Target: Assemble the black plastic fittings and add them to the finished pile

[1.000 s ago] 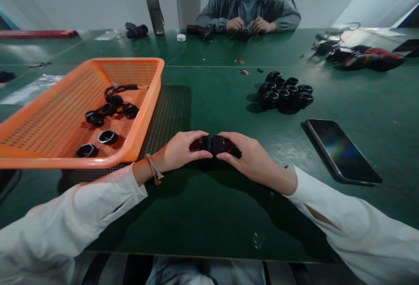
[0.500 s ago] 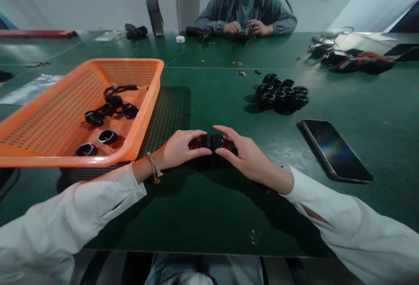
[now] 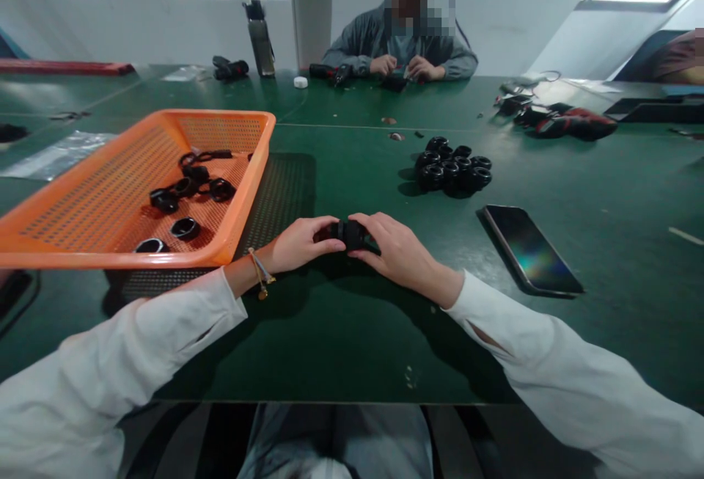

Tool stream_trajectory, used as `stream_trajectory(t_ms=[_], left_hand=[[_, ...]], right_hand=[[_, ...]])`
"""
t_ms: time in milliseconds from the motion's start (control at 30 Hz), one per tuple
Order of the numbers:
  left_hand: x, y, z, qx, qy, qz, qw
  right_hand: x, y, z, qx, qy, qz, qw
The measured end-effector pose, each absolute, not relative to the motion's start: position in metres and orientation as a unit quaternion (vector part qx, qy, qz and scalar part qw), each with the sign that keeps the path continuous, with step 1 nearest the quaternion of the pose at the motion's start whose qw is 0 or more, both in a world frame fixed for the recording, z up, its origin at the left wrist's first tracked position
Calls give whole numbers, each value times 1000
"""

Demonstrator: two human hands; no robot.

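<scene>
My left hand and my right hand meet at the middle of the green table, both gripping one small black round part between their fingertips. The part is largely hidden by my fingers. A pile of several similar black ring-shaped parts lies further back to the right, apart from my hands. The orange mesh basket to the left holds several more black rings and nuts.
A dark phone lies flat right of my right hand. Across the table a person in a grey jacket works with both hands. A bottle and black tools stand at the far edge; red-and-black items lie far right.
Both hands stay on the black part; my right fingers have closed further over it. The view has tilted up and shifted slightly right, so everything sits lower and more left.
</scene>
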State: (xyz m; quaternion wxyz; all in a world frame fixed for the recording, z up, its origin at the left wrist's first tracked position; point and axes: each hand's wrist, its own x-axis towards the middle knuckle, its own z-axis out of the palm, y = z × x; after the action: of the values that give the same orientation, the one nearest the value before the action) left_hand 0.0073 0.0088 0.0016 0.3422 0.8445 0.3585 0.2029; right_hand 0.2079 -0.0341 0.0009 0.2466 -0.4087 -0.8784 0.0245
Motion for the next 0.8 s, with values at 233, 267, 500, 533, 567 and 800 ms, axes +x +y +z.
stream_trajectory(t_ms=[233, 267, 500, 533, 567, 800], left_hand=[[6, 8, 1, 858, 349, 208, 315], [5, 8, 1, 861, 350, 208, 305], [7, 6, -2, 877, 364, 201, 241], [8, 6, -3, 878, 364, 201, 235], [9, 6, -3, 880, 363, 201, 231], [11, 5, -3, 881, 374, 205, 206]], right_hand=[[204, -34, 1, -428, -869, 53, 244], [204, -34, 0, -435, -864, 63, 243], [199, -35, 4, -499, -814, 174, 242], [198, -35, 6, -506, -806, 191, 240], [197, -35, 7, -510, -800, 207, 239], [196, -32, 12, -513, -747, 327, 268]])
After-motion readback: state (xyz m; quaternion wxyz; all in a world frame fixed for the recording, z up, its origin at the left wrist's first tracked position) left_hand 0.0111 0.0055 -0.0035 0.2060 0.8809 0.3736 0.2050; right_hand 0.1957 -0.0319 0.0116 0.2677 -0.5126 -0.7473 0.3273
